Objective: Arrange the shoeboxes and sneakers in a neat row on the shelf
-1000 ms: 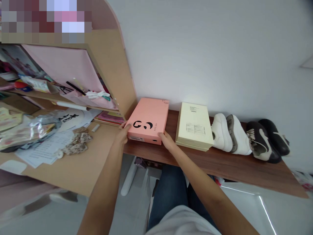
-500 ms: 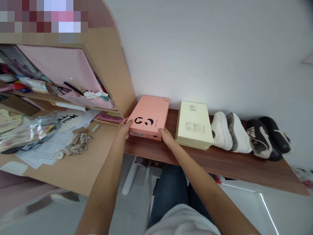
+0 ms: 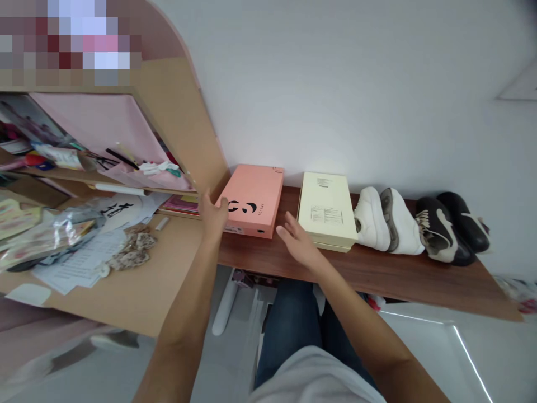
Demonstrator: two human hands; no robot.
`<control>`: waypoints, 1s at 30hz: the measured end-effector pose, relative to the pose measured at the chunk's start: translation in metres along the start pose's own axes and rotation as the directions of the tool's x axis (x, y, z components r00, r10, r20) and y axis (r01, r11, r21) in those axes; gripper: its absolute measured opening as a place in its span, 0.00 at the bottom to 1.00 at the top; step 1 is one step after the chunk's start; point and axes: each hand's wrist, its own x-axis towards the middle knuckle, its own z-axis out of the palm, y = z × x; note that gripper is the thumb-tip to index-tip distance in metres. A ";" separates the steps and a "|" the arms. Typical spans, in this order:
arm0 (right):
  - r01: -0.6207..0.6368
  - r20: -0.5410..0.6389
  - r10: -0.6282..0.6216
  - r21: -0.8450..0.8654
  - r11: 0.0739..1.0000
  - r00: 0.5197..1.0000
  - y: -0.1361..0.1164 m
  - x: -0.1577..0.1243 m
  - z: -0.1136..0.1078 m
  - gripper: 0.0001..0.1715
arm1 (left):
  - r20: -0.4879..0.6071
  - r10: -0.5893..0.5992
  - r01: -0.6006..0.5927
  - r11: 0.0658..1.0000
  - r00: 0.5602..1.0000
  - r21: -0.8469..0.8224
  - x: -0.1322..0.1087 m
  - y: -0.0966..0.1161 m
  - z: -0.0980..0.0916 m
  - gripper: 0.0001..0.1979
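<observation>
A pink shoebox (image 3: 257,187) with black printing lies flat on the brown wooden bench (image 3: 268,260), against the wall. At its left front corner is my left hand (image 3: 213,215), open, thumb apart from the fingers; whether it still touches the box I cannot tell. My right hand (image 3: 298,242) is open and holds nothing, its fingers spread in the gap between the pink box and a pale yellow shoebox (image 3: 328,204). The yellow box also lies flat, lid on.
Right of the boxes stand white sneakers (image 3: 388,221) and black shoes (image 3: 451,229) on the bench. To the left, a desk (image 3: 168,280) carries papers (image 3: 86,263), plastic bags and a patterned scrunchie (image 3: 134,249). A shelf panel (image 3: 180,112) rises beside the pink box.
Both hands have opened from their grip on the pink shoebox. My right hand has moved off it to the right; the box stays on the bench. The view has shifted slightly.
</observation>
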 end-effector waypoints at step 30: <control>-0.158 -0.395 0.141 -0.010 0.987 0.908 0.063 0.018 -0.158 0.33 | 0.515 -0.256 0.375 0.916 0.818 -0.140 -0.106 -0.069 0.174 0.22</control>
